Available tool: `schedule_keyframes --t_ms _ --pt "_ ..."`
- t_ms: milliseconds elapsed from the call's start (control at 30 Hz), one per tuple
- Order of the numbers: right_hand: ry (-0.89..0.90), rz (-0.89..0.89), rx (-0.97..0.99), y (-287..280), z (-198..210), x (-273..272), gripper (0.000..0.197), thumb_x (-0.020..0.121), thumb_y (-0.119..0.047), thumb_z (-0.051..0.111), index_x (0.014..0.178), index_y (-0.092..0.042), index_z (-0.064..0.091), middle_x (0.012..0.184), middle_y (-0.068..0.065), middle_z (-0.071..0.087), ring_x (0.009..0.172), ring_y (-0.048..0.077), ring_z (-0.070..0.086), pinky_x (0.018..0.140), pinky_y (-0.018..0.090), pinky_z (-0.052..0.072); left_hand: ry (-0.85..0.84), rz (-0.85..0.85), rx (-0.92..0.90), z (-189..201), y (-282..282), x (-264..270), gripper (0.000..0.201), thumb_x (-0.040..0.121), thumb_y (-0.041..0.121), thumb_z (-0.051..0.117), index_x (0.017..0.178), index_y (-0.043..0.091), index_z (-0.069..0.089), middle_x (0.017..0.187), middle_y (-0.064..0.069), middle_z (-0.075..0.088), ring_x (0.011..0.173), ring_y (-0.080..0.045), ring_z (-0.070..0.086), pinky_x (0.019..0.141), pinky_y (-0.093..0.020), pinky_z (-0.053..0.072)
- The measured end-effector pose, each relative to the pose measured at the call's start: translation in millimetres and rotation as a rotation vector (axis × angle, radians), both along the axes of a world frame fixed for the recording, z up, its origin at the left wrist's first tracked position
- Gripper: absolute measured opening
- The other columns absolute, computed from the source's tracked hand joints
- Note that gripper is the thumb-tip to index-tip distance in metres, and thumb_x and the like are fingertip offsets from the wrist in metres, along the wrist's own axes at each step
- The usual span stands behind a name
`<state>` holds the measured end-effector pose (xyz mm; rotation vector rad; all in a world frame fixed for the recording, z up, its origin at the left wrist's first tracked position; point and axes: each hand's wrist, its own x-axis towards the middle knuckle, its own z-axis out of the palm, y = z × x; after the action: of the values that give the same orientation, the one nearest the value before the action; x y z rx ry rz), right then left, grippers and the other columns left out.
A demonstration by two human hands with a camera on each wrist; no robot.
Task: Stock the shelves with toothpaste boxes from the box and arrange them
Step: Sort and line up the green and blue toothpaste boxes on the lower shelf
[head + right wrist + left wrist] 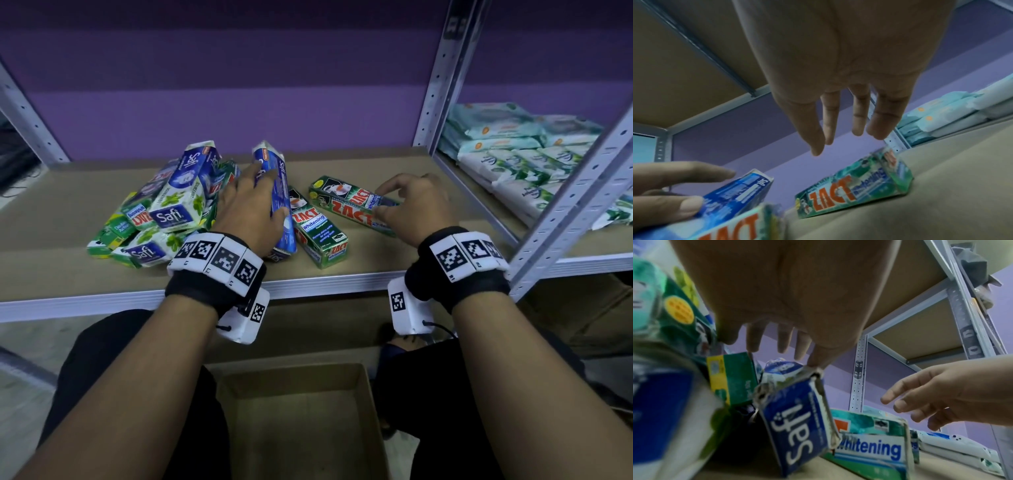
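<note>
Dim, even light with soft shadows; wrist views blur up close, and edges bend from wide-angle distortion

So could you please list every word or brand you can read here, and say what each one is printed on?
"Safi": white and blue toothpaste box atop the pile.
"Safi": blue box held by the left hand.
"ZACT" and "Whitening": green box lying beside it.
"ZACT": green box under the right hand.
"Double Action": small green box, barely legible.
Fine print and the white packs next door: too small to read.
</note>
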<state>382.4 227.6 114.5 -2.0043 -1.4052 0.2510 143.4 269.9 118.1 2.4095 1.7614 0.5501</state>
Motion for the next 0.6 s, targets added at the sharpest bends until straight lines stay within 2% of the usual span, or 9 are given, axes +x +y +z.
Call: schedule_keyframes --t_ms 67,133,300,400,500,600 --pt "0.055 0.085 -0.010 -0.2 1.6 -11.0 0.018 0.078 -0.033 0.081 0.093 -0.031 0.070 0.099 -0.001 0.061 0.093 0.018 0.061 0.078 0.022 0.047 -0.038 0.004 -0.031 1.9 -1.1 -2.4 0.060 0.098 0.029 0.051 0.152 0.014 0.027 0.157 -0.010 0.025 0.143 -0.034 0.022 0.119 -0.047 0.019" --pt "0.129 0.183 -0.049 -0.4 2.1 -23.9 0.019 0.078 -0.032 0.081 0.093 -0.028 0.070 0.081 -0.010 0.059 0.079 0.012 0.059 0.064 0.019 0.041 -0.054 -0.002 -0.060 2.7 -2.7 -4.9 0.059 0.099 0.029 0.049 0.152 0.013 0.027 0.156 -0.010 0.029 0.142 -0.033 0.027 0.118 -0.045 0.022" --pt "0.072 0.323 -0.142 1.7 0.3 -50.1 0.034 0.072 -0.045 0.084 0.098 -0.030 0.068 0.093 -0.009 0.059 0.087 0.010 0.058 0.071 0.022 0.040 -0.101 -0.020 -0.082 3.4 -4.9 -11.7 0.060 0.099 0.029 0.053 0.153 0.018 0.027 0.156 -0.007 0.031 0.142 -0.029 0.029 0.117 -0.045 0.027" --pt "0.036 0.360 -0.166 2.5 -1.1 -60.4 0.043 0.067 -0.049 0.086 0.100 -0.029 0.068 0.087 -0.014 0.055 0.085 0.008 0.055 0.072 0.022 0.039 -0.117 -0.034 -0.073 2.3 -4.2 -14.4 0.057 0.098 0.028 0.054 0.151 0.026 0.032 0.155 -0.005 0.031 0.142 -0.026 0.029 0.116 -0.042 0.029" --pt "-0.023 0.352 -0.201 4.4 -1.1 -64.4 0.037 0.067 -0.043 0.088 0.094 -0.027 0.067 0.088 -0.009 0.055 0.082 0.010 0.055 0.065 0.023 0.039 -0.106 -0.034 -0.062 0.5 -2.1 -15.3 0.052 0.098 0.031 0.054 0.148 0.027 0.039 0.154 -0.004 0.032 0.141 -0.025 0.031 0.115 -0.041 0.031" --pt "-0.022 0.320 -0.234 5.4 0.0 -61.0 0.033 0.068 -0.040 0.088 0.091 -0.027 0.068 0.097 -0.006 0.061 0.085 0.011 0.059 0.068 0.023 0.043 -0.110 -0.026 -0.057 -1.6 -2.0 -15.0 0.053 0.096 0.036 0.056 0.147 0.029 0.041 0.154 -0.004 0.033 0.139 -0.025 0.033 0.113 -0.042 0.033"
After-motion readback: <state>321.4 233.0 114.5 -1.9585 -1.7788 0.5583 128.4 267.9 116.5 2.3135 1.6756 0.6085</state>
